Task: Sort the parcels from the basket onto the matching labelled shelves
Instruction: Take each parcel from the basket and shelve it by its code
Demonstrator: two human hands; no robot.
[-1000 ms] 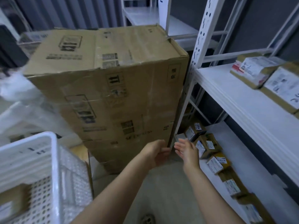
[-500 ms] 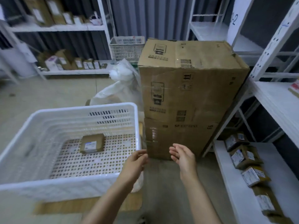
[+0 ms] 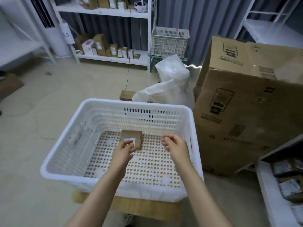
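Parcel [image 3: 133,137] in basket [image 3: 139,104] gripped by left hand [image 3: 124,150], right hand [image 3: 174,145] loosely curled, empty, near wall

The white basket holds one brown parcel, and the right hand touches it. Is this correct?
Not quite. In the head view the left hand touches the brown parcel; the right hand is beside it, apart, holding nothing. The white basket does hold one parcel.

Both bare forearms reach forward and down, side by side. The left grip [image 3: 125,150] has its fingers bent downward; the right grip [image 3: 174,145] is loosely curled, palm inward, holding nothing.
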